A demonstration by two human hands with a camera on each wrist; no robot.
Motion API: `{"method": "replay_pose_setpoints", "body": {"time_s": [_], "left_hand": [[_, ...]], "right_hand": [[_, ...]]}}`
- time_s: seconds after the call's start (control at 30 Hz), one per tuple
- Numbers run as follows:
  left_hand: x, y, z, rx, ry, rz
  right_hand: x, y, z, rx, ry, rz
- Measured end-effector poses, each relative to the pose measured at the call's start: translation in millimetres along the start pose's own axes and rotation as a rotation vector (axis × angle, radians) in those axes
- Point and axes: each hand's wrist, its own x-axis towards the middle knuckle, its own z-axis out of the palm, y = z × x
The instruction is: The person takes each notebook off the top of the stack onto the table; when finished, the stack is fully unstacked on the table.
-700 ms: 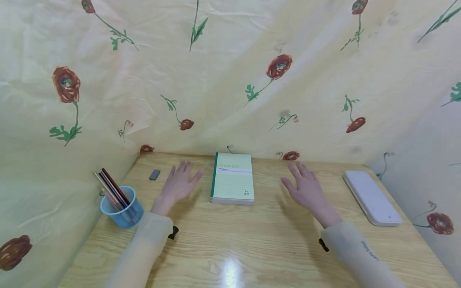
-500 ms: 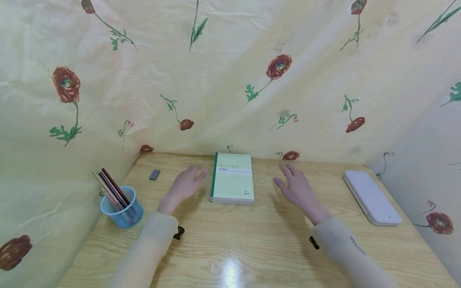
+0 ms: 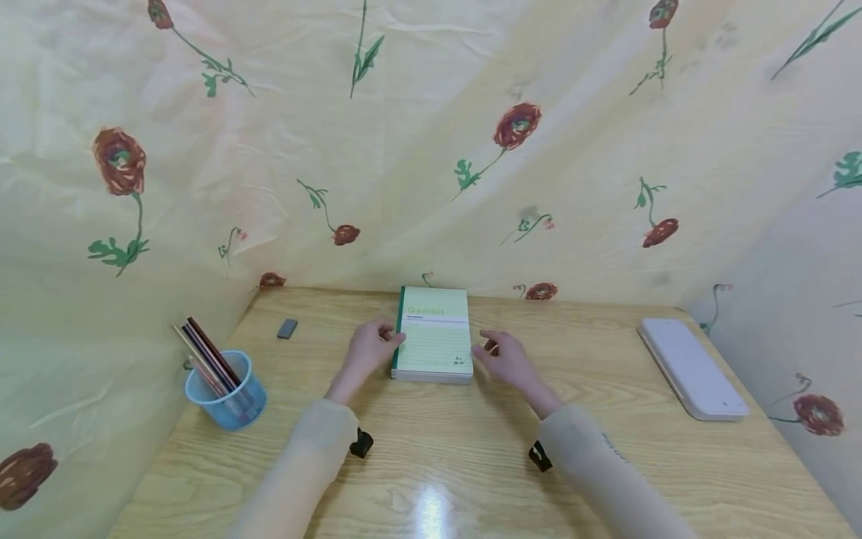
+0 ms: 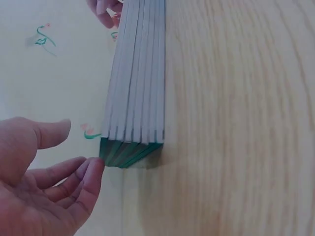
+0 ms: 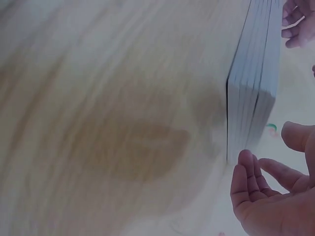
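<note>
A stack of several notebooks [image 3: 434,340], pale green on top with a dark green spine, lies near the back of the table. My left hand [image 3: 370,346] is at its left side. In the left wrist view, the fingertips reach the green spine edge of the notebook stack [image 4: 138,78], and the thumb stands apart from the fingers. On the opposite side, my right hand [image 3: 506,357] has its loosely bent fingers right at the stack's right edge. The right wrist view shows those fingers [image 5: 241,179] beside the page edges, with the thumb raised away from them.
To the left stands a light blue cup [image 3: 232,404] with several pencils [image 3: 210,352] in it. A small dark grey block [image 3: 287,329] lies further back. On the right is a flat white device [image 3: 690,367]. Flower-patterned cloth [image 3: 404,150] lines the back and sides of the wooden table [image 3: 438,442].
Both hands have moved inward from either side toward the notebook stack, lowering to its edges, and their spread fingers have bent. The notebooks have stayed in place.
</note>
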Motion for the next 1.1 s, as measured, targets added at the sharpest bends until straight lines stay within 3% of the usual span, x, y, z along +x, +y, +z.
{"method": "replay_pose_setpoints", "body": {"time_s": [0.33,0.63,0.87,1.1], "left_hand": [[0.1,-5.8,10.2,0.018,-0.015,-0.046],[-1.7,-4.9,12.6,0.014,-0.019,-0.076],[-2.2,-6.7,11.2,-0.013,-0.038,-0.076],[-2.5,-9.7,11.5,-0.024,-0.042,-0.088]], "right_hand": [[-0.6,-2.1,16.3,0.091,-0.013,0.054],[0.1,-6.1,21.7,0.101,0.009,0.087],[-1.2,-8.5,24.3,0.094,0.036,0.065],[1.7,-5.4,27.3,0.092,0.013,0.120]]}}
